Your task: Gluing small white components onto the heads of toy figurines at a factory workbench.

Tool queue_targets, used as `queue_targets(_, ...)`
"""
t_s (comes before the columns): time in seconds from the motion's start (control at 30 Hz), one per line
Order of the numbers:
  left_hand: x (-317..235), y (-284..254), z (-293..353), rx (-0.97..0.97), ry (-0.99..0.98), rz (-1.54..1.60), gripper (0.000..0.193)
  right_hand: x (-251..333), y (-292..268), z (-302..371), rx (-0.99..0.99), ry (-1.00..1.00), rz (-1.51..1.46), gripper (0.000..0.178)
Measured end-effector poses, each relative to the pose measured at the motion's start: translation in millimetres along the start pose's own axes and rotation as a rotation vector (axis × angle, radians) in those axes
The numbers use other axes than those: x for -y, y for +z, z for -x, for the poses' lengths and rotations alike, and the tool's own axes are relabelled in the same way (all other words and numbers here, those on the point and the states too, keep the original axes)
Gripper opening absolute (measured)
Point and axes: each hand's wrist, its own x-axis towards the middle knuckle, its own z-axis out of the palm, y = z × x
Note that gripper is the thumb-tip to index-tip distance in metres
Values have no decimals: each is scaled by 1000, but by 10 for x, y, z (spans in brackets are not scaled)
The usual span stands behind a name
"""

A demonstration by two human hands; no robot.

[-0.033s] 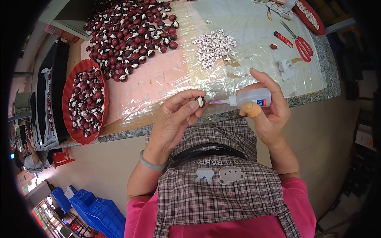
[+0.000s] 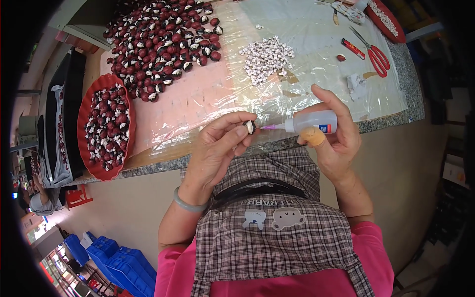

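Note:
My left hand (image 2: 223, 141) pinches a small black-and-cream piece (image 2: 250, 127) between thumb and fingertips, just over the table's front edge. From the right, my right hand (image 2: 332, 131) holds a translucent glue bottle (image 2: 311, 121) on its side, index finger raised and a tan cover on the thumb. The bottle's thin purple nozzle (image 2: 268, 127) points left, its tip at or very close to the piece; whether they touch I cannot tell. Farther back on the plastic sheet lies a pile of small white pieces (image 2: 267, 59).
At the back left, many red, black and white balls (image 2: 163, 47) are heaped. A red scalloped tray (image 2: 130, 133) holds similar balls and white bits. Red-handled scissors (image 2: 378, 60), a red tube (image 2: 353, 49) and crumpled tissue (image 2: 356, 86) lie right. Blue crates (image 2: 121, 262) stand on the floor.

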Motion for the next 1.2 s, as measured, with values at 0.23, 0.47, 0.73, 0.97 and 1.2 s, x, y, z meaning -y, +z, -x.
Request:
queue_targets(0.23,-3,42,12,-29,-7,-13,24,3,34,8,-12,-75,94,57)
queue_targets(0.47,5,44,6,-42,-24,-26,24,27,30,14,16,-91,136,57)
queue_targets(0.73,2,55,2,-42,-32,-30,23,13,22,-7,46,-201,219,55)
queue_targets(0.97,4,39,-3,-19,-27,-28,24,34,12,-24,68,-270,220,51)
queue_targets(1.2,-107,-17,44,-93,-17,-5,30,-76,-119,-72,73,202,-335,34)
